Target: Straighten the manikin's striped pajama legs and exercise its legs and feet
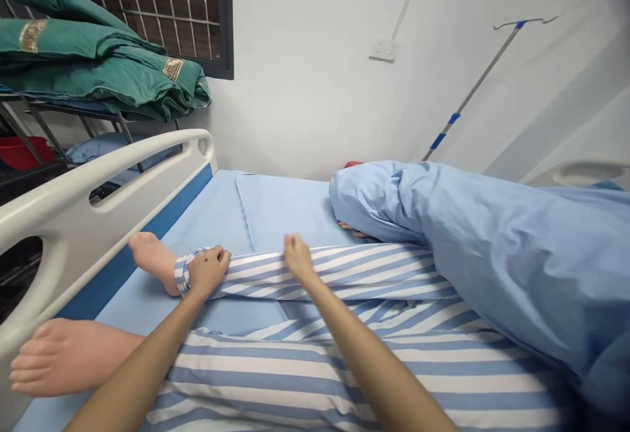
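Striped trousers (pixel 256 369), white and blue, stretch across the lower half of the view from 8 o'clock round to 4 o'clock, on legs lying on a bed with a light blue sheet (pixel 285 202). Their far leg runs just below the centre, roughly level, with the bunched cuff lying against the ankle of the far foot (pixel 150 258), between 8 and 9 o'clock. The near foot (pixel 54 356), larger in view, lies bare at 8 o'clock with its toes toward the footboard (pixel 162 156), which is cream with a darker blue panel and slants through 9 o'clock. Just beside that cuff, the left hand (pixel 209 269) is clenched around the cloth of the far leg. Farther along the same leg, just below the centre toward 7 o'clock, the right hand (pixel 298 258) has its fingers curled closed at the upper edge of the cloth; it is blurred, and whether any fabric is caught inside cannot be told. A rumpled blue quilt (pixel 472 241) covers the trousers' upper end from 3 to 4 o'clock, with some fingers (pixel 352 228) showing beneath its edge. Folded green bedding (pixel 108 71) sits at 10 o'clock, and a drip stand (pixel 472 90) leans at 2 o'clock.
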Demonstrator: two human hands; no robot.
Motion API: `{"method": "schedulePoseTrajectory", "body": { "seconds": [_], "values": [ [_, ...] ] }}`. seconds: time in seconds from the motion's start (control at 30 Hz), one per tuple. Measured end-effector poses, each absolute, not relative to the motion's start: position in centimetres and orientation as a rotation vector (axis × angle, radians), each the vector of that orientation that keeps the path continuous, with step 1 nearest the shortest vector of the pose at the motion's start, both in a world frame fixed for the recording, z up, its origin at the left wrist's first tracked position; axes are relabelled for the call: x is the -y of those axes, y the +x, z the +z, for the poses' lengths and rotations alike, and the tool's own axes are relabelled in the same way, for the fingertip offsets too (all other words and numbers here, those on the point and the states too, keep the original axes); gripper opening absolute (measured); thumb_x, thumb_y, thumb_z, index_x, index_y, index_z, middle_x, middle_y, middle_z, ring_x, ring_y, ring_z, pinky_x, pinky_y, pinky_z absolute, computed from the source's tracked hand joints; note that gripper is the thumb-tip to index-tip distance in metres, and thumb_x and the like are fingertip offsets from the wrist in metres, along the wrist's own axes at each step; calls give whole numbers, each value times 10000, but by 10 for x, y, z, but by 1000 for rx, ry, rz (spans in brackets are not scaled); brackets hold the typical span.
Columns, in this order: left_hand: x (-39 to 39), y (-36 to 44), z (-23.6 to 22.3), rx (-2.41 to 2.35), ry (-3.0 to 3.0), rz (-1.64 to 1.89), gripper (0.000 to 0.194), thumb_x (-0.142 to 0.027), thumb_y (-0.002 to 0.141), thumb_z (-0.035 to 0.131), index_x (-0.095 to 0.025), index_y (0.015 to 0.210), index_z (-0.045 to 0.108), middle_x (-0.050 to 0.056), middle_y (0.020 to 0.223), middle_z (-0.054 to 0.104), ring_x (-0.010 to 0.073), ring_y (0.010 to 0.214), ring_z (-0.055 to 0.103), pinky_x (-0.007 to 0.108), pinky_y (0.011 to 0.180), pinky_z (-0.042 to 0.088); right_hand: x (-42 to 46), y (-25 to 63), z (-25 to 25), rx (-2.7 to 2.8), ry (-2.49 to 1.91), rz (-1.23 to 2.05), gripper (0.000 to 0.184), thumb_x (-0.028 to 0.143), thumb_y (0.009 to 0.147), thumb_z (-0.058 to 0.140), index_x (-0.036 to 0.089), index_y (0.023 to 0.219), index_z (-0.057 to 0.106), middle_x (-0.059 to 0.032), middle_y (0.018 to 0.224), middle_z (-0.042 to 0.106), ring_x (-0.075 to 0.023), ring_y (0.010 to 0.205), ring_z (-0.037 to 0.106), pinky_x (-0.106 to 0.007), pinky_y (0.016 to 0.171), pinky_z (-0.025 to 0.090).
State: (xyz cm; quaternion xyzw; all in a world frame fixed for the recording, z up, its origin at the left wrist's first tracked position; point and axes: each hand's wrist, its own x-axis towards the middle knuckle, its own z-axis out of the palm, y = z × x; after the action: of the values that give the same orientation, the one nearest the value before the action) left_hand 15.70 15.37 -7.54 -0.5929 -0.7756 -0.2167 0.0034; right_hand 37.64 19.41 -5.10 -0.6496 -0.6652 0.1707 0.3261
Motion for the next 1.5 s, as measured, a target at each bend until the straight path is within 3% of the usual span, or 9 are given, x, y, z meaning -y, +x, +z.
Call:
{"method": "schedulePoseTrajectory", "body": {
  "seconds": [0.17, 0.4, 0.53, 0.67, 1.0, 1.17, 1.33, 1.5],
  "values": [
    [-156, 154, -70, 2422, -1894, -751, 336, -368, 835, 304, -216, 699, 571, 63, 716, 654, 180, 650, 531, 276, 572, 236, -173, 255, -63, 1854, -1377, 614, 356, 406, 929, 232, 214, 747, 471, -15, 661, 557, -164, 628, 496, -263, 571, 286],
    [-178, 173, -49, 2438, -1711, -1678, 330, -345, 811, 295, -206, 531, 400, -7, 527, 489, 123, 563, 433, 237, 551, 303, -180, 257, -47, 1702, -1273, 834, 332, 293, 912, 281, 212, 624, 423, 3, 633, 531, -133, 626, 477, -242, 591, 340],
    [-180, 198, -50, 2444, -1848, -1590, 340, -356, 781, 374, -202, 478, 368, -29, 469, 400, 112, 519, 358, 250, 533, 257, -188, 287, -40, 1694, -1269, 795, 325, 293, 901, 303, 208, 608, 416, 18, 598, 493, -124, 596, 445, -243, 583, 331],
    [-184, 228, -47, 2358, -1856, -1800, 337, -353, 787, 364, -204, 487, 323, -43, 466, 331, 104, 512, 335, 241, 526, 260, -191, 316, -41, 1638, -1209, 831, 336, 319, 894, 301, 207, 589, 386, 28, 580, 453, -116, 588, 427, -234, 570, 322],
    [-199, 301, -47, 2310, -2149, -1655, 331, -347, 766, 375, -199, 470, 370, -38, 462, 355, 105, 517, 351, 240, 534, 262, -200, 408, -39, 1394, -1134, 928, 361, 420, 844, 378, 188, 577, 449, 41, 507, 434, -93, 512, 423, -226, 546, 351],
    [-205, 335, -40, 2211, -2310, -1594, 335, -349, 772, 364, -196, 474, 374, -40, 463, 366, 99, 515, 369, 232, 537, 265, -205, 447, -35, 969, -1131, 1332, 332, 438, 780, 475, 178, 578, 431, 42, 488, 434, -75, 433, 418, -221, 470, 367],
    [-210, 372, -40, 2303, -2383, -1450, 316, -342, 748, 386, -193, 471, 408, -30, 466, 412, 106, 514, 370, 238, 531, 248, -209, 484, -35, 993, -1048, 1179, 363, 490, 726, 557, 165, 593, 465, 44, 498, 464, -57, 446, 431, -189, 464, 378],
    [-215, 412, -46, 2158, -2449, -1595, 337, -363, 787, 344, -193, 504, 411, -30, 496, 425, 105, 544, 398, 229, 547, 261, -212, 524, -32, 1196, -1082, 1154, 402, 534, 760, 514, 169, 600, 460, 44, 484, 462, -63, 432, 443, -190, 455, 382]
  ]
}}
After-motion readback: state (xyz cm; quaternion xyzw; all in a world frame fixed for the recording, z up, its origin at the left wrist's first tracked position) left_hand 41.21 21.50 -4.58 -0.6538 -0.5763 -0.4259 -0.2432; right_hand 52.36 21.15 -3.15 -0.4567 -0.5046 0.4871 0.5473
